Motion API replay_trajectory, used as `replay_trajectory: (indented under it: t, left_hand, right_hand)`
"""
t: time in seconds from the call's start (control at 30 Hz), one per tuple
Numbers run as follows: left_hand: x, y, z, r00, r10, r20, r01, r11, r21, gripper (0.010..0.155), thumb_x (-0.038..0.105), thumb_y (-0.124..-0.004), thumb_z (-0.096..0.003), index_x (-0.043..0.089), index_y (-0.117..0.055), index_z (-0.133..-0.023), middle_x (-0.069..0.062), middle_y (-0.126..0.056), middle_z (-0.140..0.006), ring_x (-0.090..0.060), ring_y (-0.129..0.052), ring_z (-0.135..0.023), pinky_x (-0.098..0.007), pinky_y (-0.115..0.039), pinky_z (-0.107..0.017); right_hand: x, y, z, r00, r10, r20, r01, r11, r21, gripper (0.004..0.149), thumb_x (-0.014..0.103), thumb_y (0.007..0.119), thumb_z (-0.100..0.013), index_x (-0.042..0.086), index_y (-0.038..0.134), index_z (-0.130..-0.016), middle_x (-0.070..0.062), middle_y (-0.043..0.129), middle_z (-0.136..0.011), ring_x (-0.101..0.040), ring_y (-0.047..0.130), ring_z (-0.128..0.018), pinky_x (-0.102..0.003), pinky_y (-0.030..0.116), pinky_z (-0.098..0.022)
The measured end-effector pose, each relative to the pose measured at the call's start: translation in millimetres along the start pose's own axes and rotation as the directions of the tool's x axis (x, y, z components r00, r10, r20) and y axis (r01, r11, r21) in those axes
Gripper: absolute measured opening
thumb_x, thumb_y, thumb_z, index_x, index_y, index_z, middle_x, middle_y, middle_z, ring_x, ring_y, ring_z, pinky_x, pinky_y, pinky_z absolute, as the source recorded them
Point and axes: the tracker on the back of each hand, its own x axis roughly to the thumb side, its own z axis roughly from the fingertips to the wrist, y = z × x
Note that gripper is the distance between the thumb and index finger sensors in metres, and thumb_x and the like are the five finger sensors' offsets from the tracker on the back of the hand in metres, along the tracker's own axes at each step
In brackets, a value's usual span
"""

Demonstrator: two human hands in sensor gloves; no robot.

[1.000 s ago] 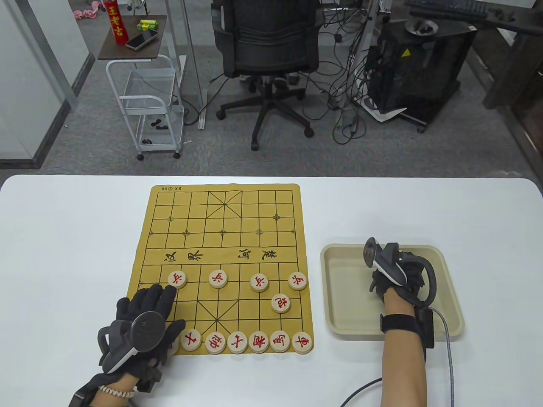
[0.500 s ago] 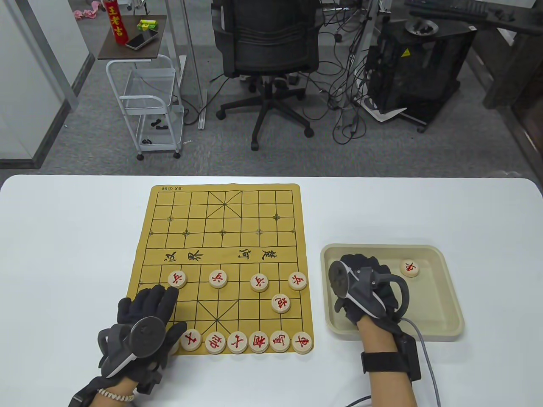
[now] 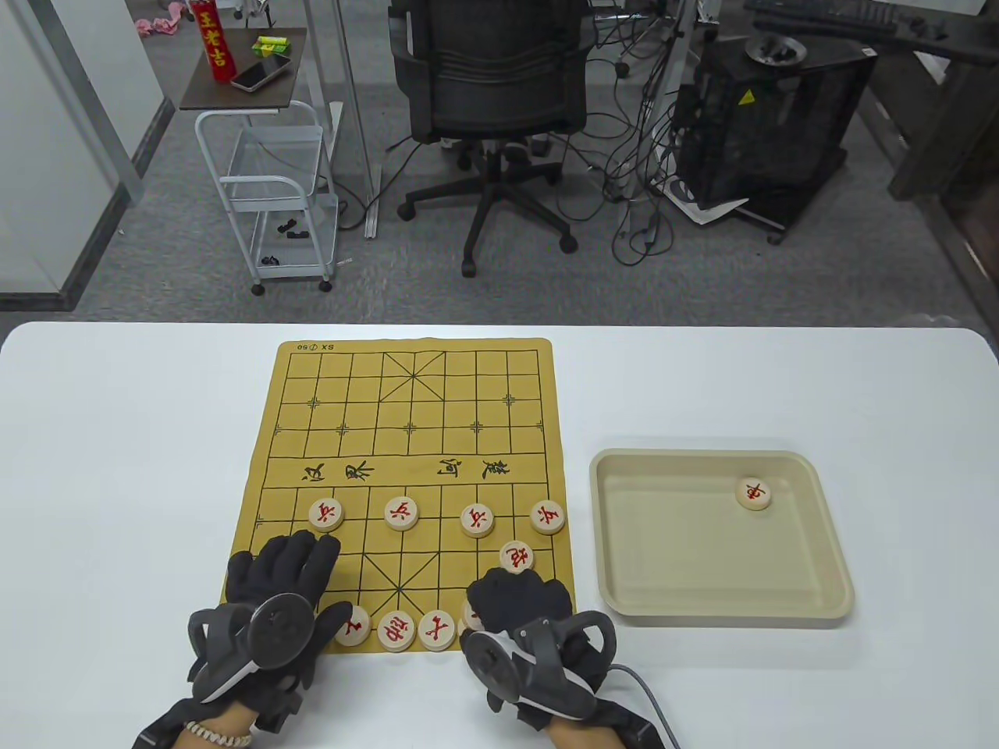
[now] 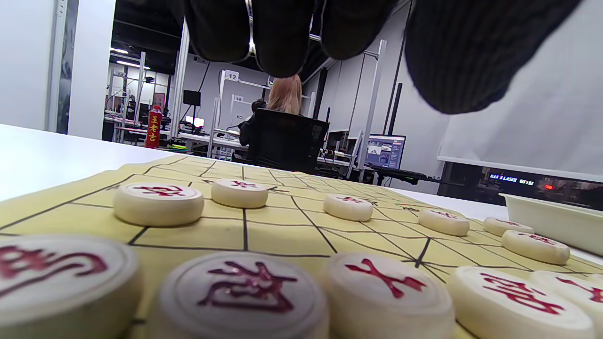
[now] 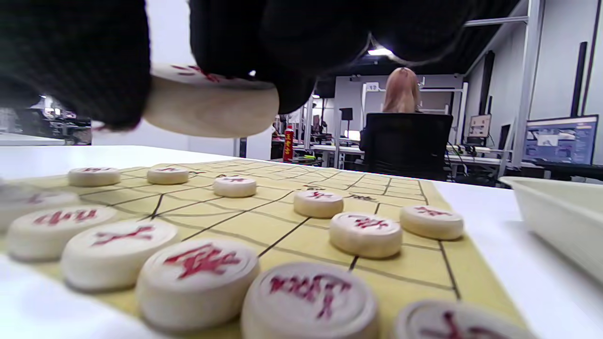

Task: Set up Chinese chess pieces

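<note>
at the near edge of the white table (image 3: 117, 468) both gloved hands sit over the bottom rank of the yellow board mat (image 3: 406, 437). the left hand (image 3: 285, 581), at about 7 o'clock from the board's middle, lies with its fingers stretched flat and released over the mat's near left corner, gripping nothing; the left wrist view shows the fingertips (image 4: 280, 37) hanging above the pieces. the right hand (image 3: 519, 605), at about 5 o'clock, is curled, and the right wrist view shows its fingers pinching a round pale wooden piece (image 5: 212, 108) with red markings, held above the mat.

along the near rank stands a row of pieces (image 3: 398, 630), cream discs with red characters, partly hidden under both hands. one rank further, at 4 o'clock, a single cannon piece (image 3: 517, 558) stands just beyond the right knuckles. further still, four soldier pieces (image 3: 402, 512) stand in a line just short of the river band. the far half of the mat is bare grid.

at 3 o'clock of the mat, apart from it, a beige tray (image 3: 624, 546) holds one last piece (image 3: 755, 493) near its far right corner.

beyond the table lie grey carpet, a black office chair (image 3: 488, 70) at 12 o'clock, a white wire cart (image 3: 269, 195) at 11 o'clock, and a black cabinet (image 3: 769, 117) with tangled cables at 1 o'clock.
</note>
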Motion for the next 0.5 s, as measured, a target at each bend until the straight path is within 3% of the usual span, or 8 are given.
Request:
replay_trajectory:
  t: [0.07,0.3,0.5]
  left_hand:
    - [1.5,-1.5,-1.1,1.0,0.001,0.003,-0.001,1.0,-0.022,0.082,0.056,-0.08,-0.0385,0.031,-0.047,-0.109,-0.014,-0.054,-0.118,-0.047,-0.058,-0.109,-0.075,-0.039,-0.073]
    - [11.3,-1.3,-0.7,0.995,0.087,0.04,-0.085,0.995,-0.055,0.081,0.058,-0.08,-0.0383,0.03,-0.05,-0.109,-0.014,-0.058,-0.117,-0.047,-0.063,-0.107,-0.074,-0.042,-0.072]
    - [58.0,-11.1,-8.5,0.954,0.273,0.125,-0.245,0.948,-0.203,0.078,0.057,-0.082,-0.0375,0.028,-0.059,-0.106,-0.013,-0.07,-0.112,-0.044,-0.075,-0.102,-0.073,-0.047,-0.071]
  right_hand:
    - [-0.3,5.6,1.3,1.0,0.02,0.017,-0.021,0.999,0.036,0.064,0.057,0.099,-0.033,0.028,0.081,-0.086,-0.004,0.091,-0.09,-0.013,0.095,-0.057,-0.042,0.083,-0.052]
    - [-2.2,-1.0,5.0,1.0,-0.019,0.022,0.019,1.0,-0.015,0.064,0.056,0.1,-0.033,0.028,0.08,-0.087,-0.004,0.089,-0.092,-0.013,0.094,-0.059,-0.042,0.082,-0.053]
    - [1.4,-3.8,7.9,0.998,-0.026,0.055,0.027,0.999,-0.032,0.065,0.055,0.1,-0.033,0.028,0.079,-0.088,-0.003,0.088,-0.092,-0.013,0.094,-0.06,-0.043,0.082,-0.054]
